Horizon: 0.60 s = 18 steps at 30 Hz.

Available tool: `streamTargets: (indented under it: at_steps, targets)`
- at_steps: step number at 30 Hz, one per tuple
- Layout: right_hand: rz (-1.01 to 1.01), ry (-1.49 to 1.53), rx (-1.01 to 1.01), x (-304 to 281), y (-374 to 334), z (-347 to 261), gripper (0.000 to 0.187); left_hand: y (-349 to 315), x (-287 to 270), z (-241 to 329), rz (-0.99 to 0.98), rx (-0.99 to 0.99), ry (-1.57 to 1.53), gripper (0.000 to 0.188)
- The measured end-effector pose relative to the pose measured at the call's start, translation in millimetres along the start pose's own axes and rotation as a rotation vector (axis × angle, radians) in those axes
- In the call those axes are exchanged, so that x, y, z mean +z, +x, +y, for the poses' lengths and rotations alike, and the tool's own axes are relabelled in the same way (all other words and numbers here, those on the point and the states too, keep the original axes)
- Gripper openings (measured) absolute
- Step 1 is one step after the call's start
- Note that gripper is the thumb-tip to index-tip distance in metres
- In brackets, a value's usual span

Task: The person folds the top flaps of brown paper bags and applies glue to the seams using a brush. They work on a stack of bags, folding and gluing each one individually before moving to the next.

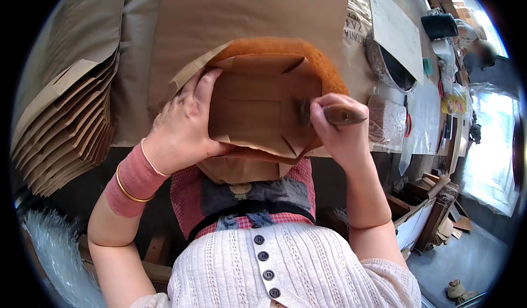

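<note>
A brown paper bag (247, 74) stands at the table's front edge with its mouth toward me, its creased inside walls and folded base showing. Fuzzy orange material (324, 66) runs round its far and right rim. My left hand (184, 116) is closed on the left side of the bag, fingers over the far corner and thumb at the near edge. In my right hand (340, 135) is a brush (345, 115), gripped by its wooden handle. The blurred dark bristle end points into the bag by the right inner wall.
Folded paper bags (71, 124) fan out at the left. Brown paper sheets (247, 6) cover the table. At the right are a pale board (392, 28) over a dark basin (387, 63), a plastic-wrapped bundle (387, 118) and a dark green container (439, 26). Another person (482, 52) is farther back.
</note>
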State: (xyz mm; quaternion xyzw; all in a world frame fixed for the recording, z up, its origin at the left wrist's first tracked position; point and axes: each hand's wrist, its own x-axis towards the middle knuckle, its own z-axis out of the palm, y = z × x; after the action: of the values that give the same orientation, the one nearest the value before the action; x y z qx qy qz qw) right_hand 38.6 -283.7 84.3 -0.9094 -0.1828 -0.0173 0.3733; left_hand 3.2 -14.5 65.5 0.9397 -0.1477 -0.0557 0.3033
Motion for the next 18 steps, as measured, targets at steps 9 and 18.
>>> streamTargets:
  at_steps: [9, 18]
  targets:
    - [-0.176, 0.186, -0.435, -43, 17, -15, 0.02, -3, -17, -5, -0.15, 0.079, 0.199, 0.042]
    - [-0.454, 0.151, -0.448, 13, 52, -20, 0.021, -5, -12, -11, -0.155, 0.129, 0.178, 0.046]
